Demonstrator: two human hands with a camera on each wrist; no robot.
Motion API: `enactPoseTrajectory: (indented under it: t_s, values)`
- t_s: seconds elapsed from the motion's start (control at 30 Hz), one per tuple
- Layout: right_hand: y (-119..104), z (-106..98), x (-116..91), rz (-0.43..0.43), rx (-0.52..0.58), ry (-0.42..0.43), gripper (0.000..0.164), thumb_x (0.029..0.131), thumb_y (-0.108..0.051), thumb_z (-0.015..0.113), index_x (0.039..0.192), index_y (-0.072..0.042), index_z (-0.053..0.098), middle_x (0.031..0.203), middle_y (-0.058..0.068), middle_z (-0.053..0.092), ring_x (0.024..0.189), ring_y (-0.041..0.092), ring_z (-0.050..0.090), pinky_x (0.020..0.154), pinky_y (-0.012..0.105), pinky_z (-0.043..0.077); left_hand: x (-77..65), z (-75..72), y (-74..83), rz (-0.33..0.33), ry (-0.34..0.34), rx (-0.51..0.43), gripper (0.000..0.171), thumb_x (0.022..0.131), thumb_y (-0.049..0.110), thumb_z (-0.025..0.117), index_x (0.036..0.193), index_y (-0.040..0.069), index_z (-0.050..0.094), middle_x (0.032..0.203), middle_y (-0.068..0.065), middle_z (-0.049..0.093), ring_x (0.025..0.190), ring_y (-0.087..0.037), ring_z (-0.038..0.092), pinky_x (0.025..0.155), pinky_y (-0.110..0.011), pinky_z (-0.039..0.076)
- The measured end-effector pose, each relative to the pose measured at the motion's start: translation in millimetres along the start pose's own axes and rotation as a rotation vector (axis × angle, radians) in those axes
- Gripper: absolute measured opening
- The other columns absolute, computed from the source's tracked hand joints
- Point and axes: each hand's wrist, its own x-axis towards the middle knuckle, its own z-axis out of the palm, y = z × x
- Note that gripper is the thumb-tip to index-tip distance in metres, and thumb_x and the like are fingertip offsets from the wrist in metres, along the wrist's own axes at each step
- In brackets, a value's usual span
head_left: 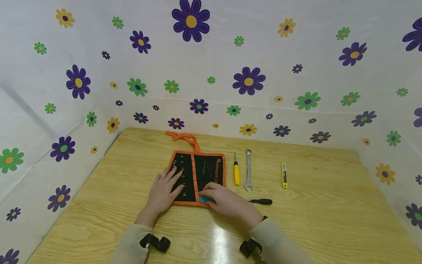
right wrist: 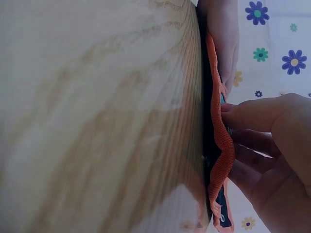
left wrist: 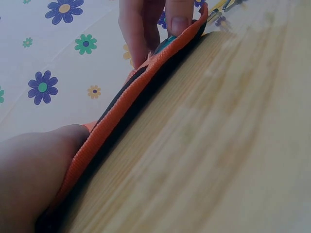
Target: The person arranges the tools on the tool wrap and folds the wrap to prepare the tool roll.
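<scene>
A black tool pouch (head_left: 207,165) with orange edging lies unfolded on the wooden table, numbers running down its left half. Across that numbered half rests my left hand (head_left: 163,192), fingers spread and fairly straight. My right hand (head_left: 227,200) is at the pouch's lower middle, thumb and fingers pinching a small flat teal piece (head_left: 204,198) by the orange pocket edge. Most of the teal piece is hidden by the fingers and the pocket, so I cannot tell its kind. In the right wrist view the thumb (right wrist: 248,114) presses near the pouch's raised orange border (right wrist: 222,145).
Right of the pouch lie a yellow-handled screwdriver (head_left: 236,174), a combination wrench (head_left: 248,168) and a yellow, narrow packet (head_left: 284,176). A black-handled screwdriver (head_left: 262,201) lies just beyond my right hand. An orange tie strap (head_left: 184,137) trails from the pouch's top. Flowered white sheeting (head_left: 211,66) surrounds the table.
</scene>
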Motion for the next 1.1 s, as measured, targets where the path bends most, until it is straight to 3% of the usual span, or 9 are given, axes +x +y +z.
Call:
enactPoseTrajectory:
  t_s: [0.43, 1.1]
  values:
    - [3.6, 1.3, 1.5, 0.04, 0.07, -0.002, 0.032, 0.091, -0.011, 0.066, 0.122, -0.006, 0.065, 0.117, 0.002, 0.058, 0.104, 0.011, 0.058, 0.083, 0.017, 0.048, 1.1, -0.5, -1.1, -0.002, 0.0, 0.006, 0.055, 0.096, 0.041, 0.054, 0.145, 0.016, 0.045, 0.152, -0.01, 0.032, 0.142, -0.034, 0.018, 0.112, -0.056, 0.013]
    - [15.9, 10.4, -3.5, 0.012, 0.149, 0.049, 0.032, 0.092, -0.015, 0.065, 0.124, -0.009, 0.065, 0.118, 0.0, 0.058, 0.106, 0.011, 0.056, 0.087, 0.022, 0.049, 0.0, 0.4, -0.5, -0.006, 0.001, 0.002, 0.054, 0.097, 0.04, 0.053, 0.145, 0.016, 0.045, 0.152, -0.011, 0.033, 0.142, -0.035, 0.019, 0.112, -0.057, 0.014]
